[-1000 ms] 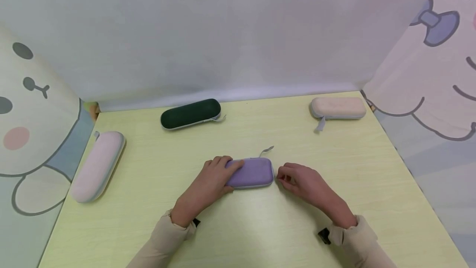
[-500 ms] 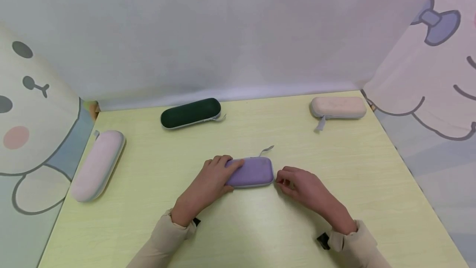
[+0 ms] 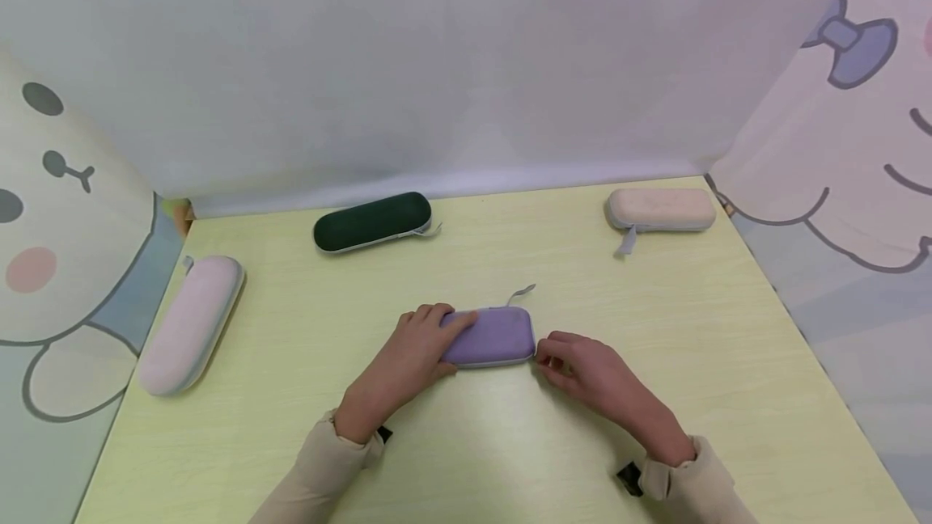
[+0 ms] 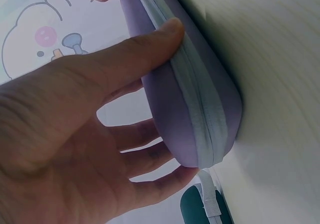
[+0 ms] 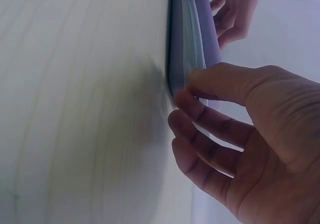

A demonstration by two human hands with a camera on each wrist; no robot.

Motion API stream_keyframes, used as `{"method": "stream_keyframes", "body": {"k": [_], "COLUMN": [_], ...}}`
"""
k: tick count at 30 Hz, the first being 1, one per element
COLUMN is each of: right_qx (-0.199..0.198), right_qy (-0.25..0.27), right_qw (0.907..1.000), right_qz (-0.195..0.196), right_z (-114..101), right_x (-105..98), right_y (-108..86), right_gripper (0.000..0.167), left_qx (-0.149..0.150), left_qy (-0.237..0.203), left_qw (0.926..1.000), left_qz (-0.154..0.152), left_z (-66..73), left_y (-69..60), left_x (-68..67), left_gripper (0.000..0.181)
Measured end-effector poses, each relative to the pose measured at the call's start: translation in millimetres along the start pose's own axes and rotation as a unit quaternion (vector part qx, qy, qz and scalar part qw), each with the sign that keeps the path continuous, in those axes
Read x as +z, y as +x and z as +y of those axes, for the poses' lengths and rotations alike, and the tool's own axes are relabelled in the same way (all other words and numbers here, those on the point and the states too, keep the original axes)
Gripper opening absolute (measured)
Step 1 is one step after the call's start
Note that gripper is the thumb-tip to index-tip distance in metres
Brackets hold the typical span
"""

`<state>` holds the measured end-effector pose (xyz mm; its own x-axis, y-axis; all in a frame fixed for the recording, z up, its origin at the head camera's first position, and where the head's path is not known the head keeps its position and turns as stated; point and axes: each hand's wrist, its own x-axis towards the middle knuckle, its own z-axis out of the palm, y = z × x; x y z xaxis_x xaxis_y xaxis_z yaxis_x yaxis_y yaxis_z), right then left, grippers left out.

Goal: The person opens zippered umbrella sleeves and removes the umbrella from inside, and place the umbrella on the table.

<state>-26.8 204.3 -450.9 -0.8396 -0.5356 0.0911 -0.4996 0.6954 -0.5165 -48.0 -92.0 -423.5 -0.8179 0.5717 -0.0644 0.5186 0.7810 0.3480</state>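
Note:
A purple zip-up glasses case (image 3: 495,336) lies on the table in front of me, its grey zipper band (image 4: 197,91) running round the side. My left hand (image 3: 412,352) grips its left part, thumb on the near side and fingers over the far side. At the case's near right corner, my right hand (image 3: 593,370) has thumb and forefinger pinched together at the zipper (image 5: 195,38). The zipper pull itself is hidden between those fingertips. Its other fingers are loosely curled. A grey strap (image 3: 522,292) sticks out from the case's back edge.
Towards the back of the table (image 3: 510,459) lie a dark green case (image 3: 373,222) and, on the right, a pale peach case (image 3: 661,209). At the left edge is a pale pink case (image 3: 192,326). Cloth walls (image 3: 466,63) enclose the table's back and sides.
My right hand has slid slightly towards me and left along the case's right end to its near corner. The left hand and the case have stayed put.

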Motion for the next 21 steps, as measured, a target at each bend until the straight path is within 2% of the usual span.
{"method": "stream_keyframes", "body": {"k": [13, 21], "right_qx": [0.009, 0.013], "right_qy": [-0.015, -0.003], "right_qw": [0.9998, 0.9999], "right_qz": [0.006, 0.001], "right_z": [-7.0, -12.3], "right_x": [3.2, 8.5], "right_y": [-2.1, -2.7], "right_gripper": [0.019, 0.017], "left_qx": [0.0, 0.004], "left_qy": [0.001, 0.008], "left_qw": [1.0, 0.9999], "left_qz": [0.005, 0.011], "left_z": [0.7, 1.0], "left_y": [-1.1, -0.9], "left_x": [0.0, 0.9], "left_gripper": [0.077, 0.077]}}
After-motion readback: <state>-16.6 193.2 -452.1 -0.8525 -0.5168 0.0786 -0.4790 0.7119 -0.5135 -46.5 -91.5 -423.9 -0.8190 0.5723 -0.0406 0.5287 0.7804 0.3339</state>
